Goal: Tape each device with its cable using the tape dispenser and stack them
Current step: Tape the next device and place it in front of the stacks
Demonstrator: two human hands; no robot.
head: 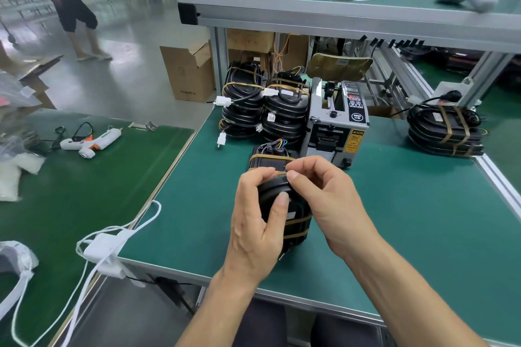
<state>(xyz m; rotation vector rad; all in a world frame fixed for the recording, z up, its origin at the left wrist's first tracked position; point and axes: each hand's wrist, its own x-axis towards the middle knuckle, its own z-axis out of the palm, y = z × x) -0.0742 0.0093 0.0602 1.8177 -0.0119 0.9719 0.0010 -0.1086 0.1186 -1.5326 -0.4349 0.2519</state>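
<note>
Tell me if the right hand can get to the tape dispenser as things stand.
Probably yes: the tape dispenser stands just beyond the right hand with bare mat between, though that hand is pinching tape on the device.

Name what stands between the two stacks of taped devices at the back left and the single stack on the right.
In the head view, the tape dispenser stands between the left stacks and the right stack, flush beside the left ones.

The left hand (258,222) and right hand (324,194) cover most of the black device (293,217), so you can't really see where the tape end sits. Two white things on the upper shelf (338,5) are smeared by blur, and the tape dispenser (335,124) labels are too tiny to read.
</note>
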